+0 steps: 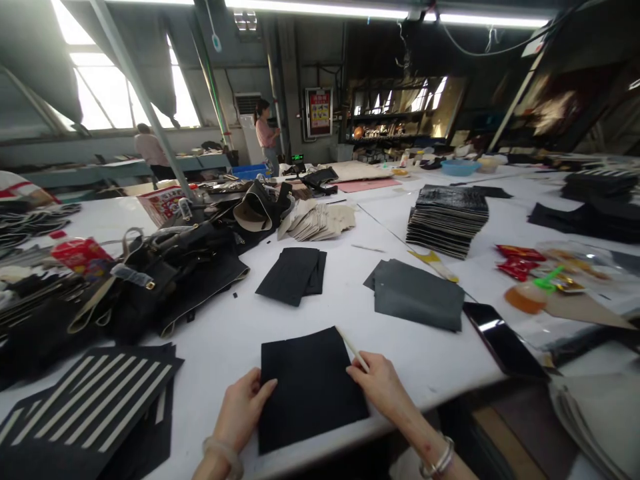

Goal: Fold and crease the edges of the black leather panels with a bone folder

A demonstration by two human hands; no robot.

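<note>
A black rectangular sheet [311,393] lies at the near edge of the white table, slightly overhanging it. My left hand [243,407] grips its left edge, thumb on top and fingers partly hidden beneath. At the sheet's right edge, my right hand [377,383] is closed around a thin pale stick [353,349], whose tip points to the sheet's far right corner. Just beyond lie a small stack of black pieces [290,275] and a stack of dark grey pieces [419,293]. Black panels with pale strips [100,397] are piled to the left of my left hand.
Black bag parts [200,287] heap up on the left. Farther back are beige pieces [320,221] and a tall black stack [447,217]. A phone [503,339], an orange bottle with a green nozzle [527,299] and red packets [520,260] lie right. A person [266,137] stands in the background.
</note>
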